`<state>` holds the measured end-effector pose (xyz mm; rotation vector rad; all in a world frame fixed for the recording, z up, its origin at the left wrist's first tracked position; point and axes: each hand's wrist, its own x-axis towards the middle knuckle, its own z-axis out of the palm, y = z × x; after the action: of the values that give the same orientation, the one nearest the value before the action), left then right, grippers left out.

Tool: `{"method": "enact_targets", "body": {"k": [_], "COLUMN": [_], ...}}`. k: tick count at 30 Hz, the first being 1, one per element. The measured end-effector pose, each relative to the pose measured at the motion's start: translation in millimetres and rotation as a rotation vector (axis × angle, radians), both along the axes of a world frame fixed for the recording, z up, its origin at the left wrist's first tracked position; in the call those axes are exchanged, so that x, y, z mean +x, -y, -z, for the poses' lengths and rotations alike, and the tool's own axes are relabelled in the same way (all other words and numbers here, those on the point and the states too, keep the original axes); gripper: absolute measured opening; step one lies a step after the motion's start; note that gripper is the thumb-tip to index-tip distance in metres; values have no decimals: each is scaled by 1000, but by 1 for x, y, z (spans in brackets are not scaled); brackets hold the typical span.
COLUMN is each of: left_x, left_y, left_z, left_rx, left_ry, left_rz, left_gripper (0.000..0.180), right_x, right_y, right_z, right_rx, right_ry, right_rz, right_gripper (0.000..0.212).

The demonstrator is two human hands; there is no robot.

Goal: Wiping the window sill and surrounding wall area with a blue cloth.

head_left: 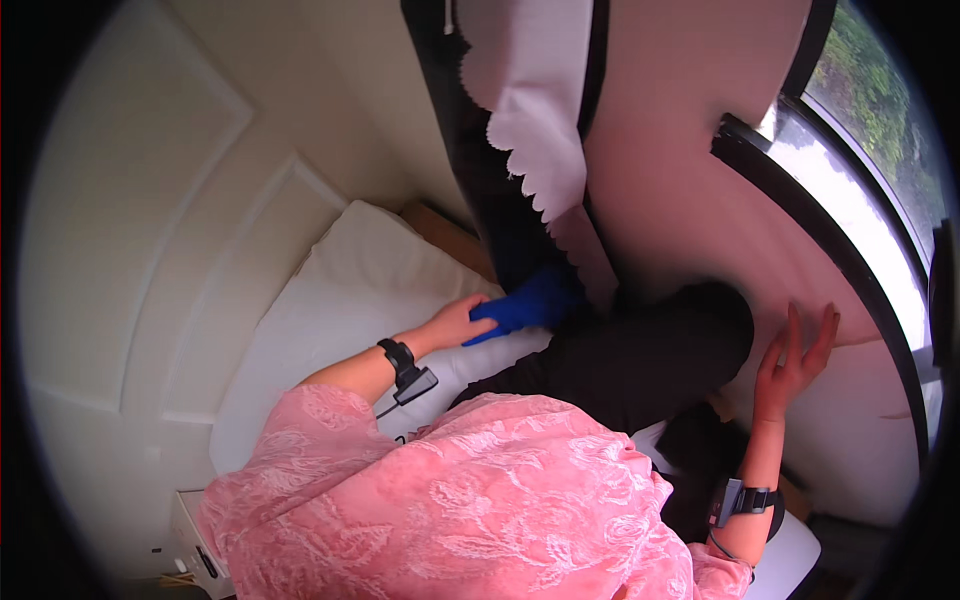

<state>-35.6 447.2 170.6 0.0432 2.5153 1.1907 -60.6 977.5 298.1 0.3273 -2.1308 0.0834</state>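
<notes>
My left hand [458,325] is closed on a bright blue cloth [532,304], over a white-covered mattress [335,285]. The far end of the cloth lies in shadow at the foot of a dark curtain [480,170]. Off to the right, my right hand [795,362] has its fingers spread against the pinkish wall [690,180], below the window; it holds nothing. Each wrist wears a black strap with a small device. Between my hands my bent leg in black trousers [650,350] rests on the mattress.
A white scalloped curtain edge [540,140] hangs beside the dark curtain. The dark-framed window [870,210] is at the right. Along the left runs a cream panelled surface [150,240]. A brown wooden board [450,240] shows behind the mattress, and a white drawer cabinet [200,545] stands lower left.
</notes>
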Motion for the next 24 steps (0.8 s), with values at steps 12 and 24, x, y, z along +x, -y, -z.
{"method": "enact_targets", "body": {"k": [12,24], "left_x": [48,-106], "left_y": [60,67], "left_z": [118,69], "left_rx": [-470,-230], "left_ry": [-552,-398], "left_rz": [738,-216], "left_gripper": [62,47], "right_x": [16,45], "right_y": [1,66], "right_z": [18,-53], "right_rx": [24,-32], "right_ry": [150,29], "right_rz": [108,58], "right_gripper": [39,36]}}
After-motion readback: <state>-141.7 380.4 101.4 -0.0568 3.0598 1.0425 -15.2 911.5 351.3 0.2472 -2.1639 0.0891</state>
